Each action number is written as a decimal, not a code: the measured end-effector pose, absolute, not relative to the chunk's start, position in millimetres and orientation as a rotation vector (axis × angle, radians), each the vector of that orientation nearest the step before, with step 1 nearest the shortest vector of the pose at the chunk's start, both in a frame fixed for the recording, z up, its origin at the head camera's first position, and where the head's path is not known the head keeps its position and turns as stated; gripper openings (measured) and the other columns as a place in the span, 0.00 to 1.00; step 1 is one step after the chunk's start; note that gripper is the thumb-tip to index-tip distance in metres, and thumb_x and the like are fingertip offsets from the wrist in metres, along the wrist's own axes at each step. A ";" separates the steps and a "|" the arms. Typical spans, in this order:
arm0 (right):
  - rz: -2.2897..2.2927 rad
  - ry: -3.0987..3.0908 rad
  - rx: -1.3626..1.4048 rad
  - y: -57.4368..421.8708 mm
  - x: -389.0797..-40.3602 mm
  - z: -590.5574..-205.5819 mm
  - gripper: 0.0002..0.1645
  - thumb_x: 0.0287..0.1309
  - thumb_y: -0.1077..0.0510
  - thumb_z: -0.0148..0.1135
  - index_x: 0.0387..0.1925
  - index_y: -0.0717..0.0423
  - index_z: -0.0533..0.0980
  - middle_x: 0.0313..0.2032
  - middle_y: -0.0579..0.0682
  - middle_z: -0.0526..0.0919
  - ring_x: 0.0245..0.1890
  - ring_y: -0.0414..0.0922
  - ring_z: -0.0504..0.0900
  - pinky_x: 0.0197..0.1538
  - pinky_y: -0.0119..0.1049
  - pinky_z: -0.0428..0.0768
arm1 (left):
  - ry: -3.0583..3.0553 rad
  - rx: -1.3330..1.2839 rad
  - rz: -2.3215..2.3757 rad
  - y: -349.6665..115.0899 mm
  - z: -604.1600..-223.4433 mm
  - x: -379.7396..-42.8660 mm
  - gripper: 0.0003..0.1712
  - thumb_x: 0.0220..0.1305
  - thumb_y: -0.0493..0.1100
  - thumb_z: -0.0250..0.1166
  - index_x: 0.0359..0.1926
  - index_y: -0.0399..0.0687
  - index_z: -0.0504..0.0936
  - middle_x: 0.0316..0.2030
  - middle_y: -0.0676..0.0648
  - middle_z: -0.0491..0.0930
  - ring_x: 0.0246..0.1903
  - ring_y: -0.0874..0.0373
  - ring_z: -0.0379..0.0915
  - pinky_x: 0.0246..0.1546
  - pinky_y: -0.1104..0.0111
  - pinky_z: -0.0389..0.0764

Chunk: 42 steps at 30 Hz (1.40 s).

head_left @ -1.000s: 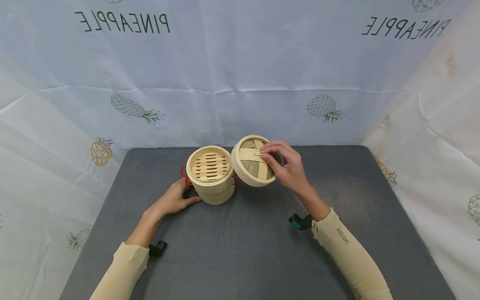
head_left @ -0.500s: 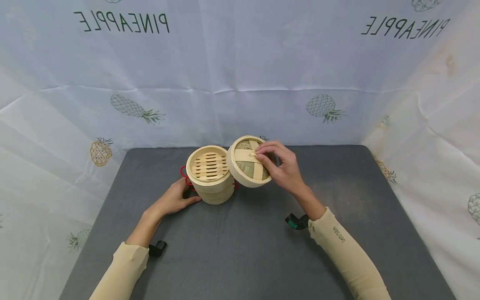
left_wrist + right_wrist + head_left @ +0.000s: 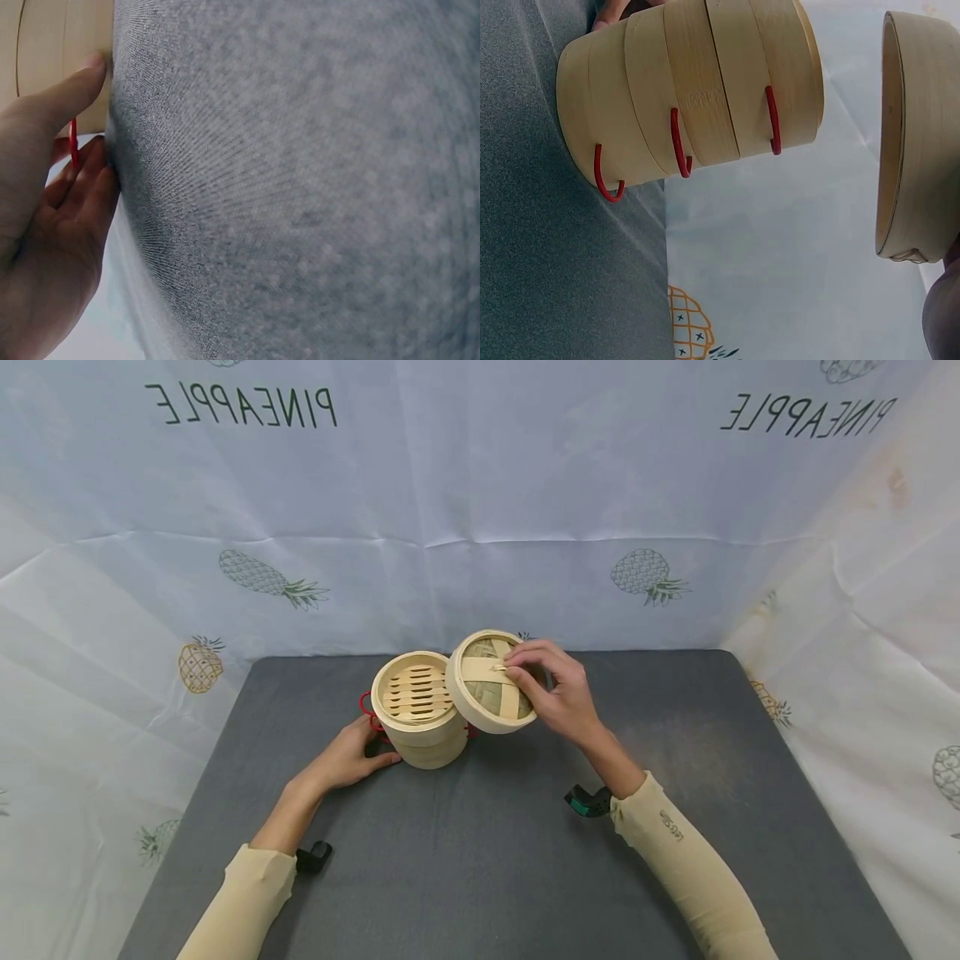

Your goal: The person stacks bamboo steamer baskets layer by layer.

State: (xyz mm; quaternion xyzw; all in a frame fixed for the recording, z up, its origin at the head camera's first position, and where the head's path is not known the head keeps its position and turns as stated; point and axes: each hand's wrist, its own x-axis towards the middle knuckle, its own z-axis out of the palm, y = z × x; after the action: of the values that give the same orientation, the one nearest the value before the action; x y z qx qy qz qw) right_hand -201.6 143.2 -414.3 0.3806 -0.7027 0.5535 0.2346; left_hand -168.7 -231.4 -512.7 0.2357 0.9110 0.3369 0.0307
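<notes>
A stacked bamboo steamer (image 3: 431,752) with a slatted top tier stands upright on the table. My left hand (image 3: 345,758) holds its lower left side, thumb at the front and fingers behind, as the left wrist view also shows of the hand (image 3: 52,202). Between finger and thumb, my right hand (image 3: 557,689) pinches the small loop on top of the bamboo lid (image 3: 480,693). The lid is tilted and raised to the right of the stack. A gap separates the lid (image 3: 922,135) from the steamer's top (image 3: 787,75) in the right wrist view.
Red loop handles (image 3: 679,146) stick out from the sides of the tiers. The dark grey table (image 3: 480,860) ends at a back edge just behind the steamer. Pineapple-print cloth (image 3: 450,485) hangs behind and at both sides.
My right hand has brought the lid leftward, closer to the top of the steamer. The left hand and the stack stay where they were.
</notes>
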 end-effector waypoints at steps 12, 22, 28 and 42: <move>1.529 -1.923 1.059 132.2 -202.1 -414.8 0.14 0.62 0.78 0.70 0.46 0.64 0.87 0.49 0.65 0.87 0.54 0.47 0.86 0.64 0.31 0.83 | 2.804 0.806 1.113 -238.2 -523.3 -171.7 0.40 0.66 0.44 0.79 0.74 0.39 0.74 0.63 0.35 0.81 0.64 0.36 0.80 0.64 0.41 0.82; 1.497 -1.919 1.084 120.0 -202.0 -414.2 0.12 0.63 0.76 0.71 0.45 0.64 0.87 0.48 0.63 0.87 0.51 0.53 0.86 0.59 0.31 0.83 | 2.812 0.772 1.099 -236.0 -519.3 -170.6 0.40 0.66 0.44 0.80 0.74 0.41 0.75 0.64 0.36 0.81 0.66 0.37 0.79 0.66 0.41 0.81; 1.516 -1.907 1.088 113.2 -201.4 -415.2 0.14 0.61 0.79 0.69 0.45 0.63 0.87 0.48 0.63 0.87 0.48 0.50 0.85 0.48 0.31 0.81 | 2.817 0.699 1.008 -232.7 -514.2 -169.8 0.42 0.67 0.42 0.79 0.76 0.40 0.72 0.69 0.35 0.79 0.70 0.37 0.76 0.71 0.41 0.78; 1.514 -1.929 1.086 102.1 -204.7 -417.9 0.13 0.63 0.77 0.69 0.45 0.62 0.87 0.49 0.62 0.88 0.49 0.52 0.85 0.51 0.35 0.82 | 2.816 0.702 1.006 -231.3 -513.4 -170.1 0.43 0.66 0.41 0.79 0.77 0.40 0.71 0.69 0.35 0.79 0.70 0.37 0.77 0.71 0.41 0.78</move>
State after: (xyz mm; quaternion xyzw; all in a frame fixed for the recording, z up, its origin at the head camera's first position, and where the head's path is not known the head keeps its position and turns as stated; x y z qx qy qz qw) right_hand -204.7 102.1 -417.9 0.3942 -0.7003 0.5497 0.2281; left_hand -170.1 -231.3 -513.4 0.2284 0.9163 0.3272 0.0350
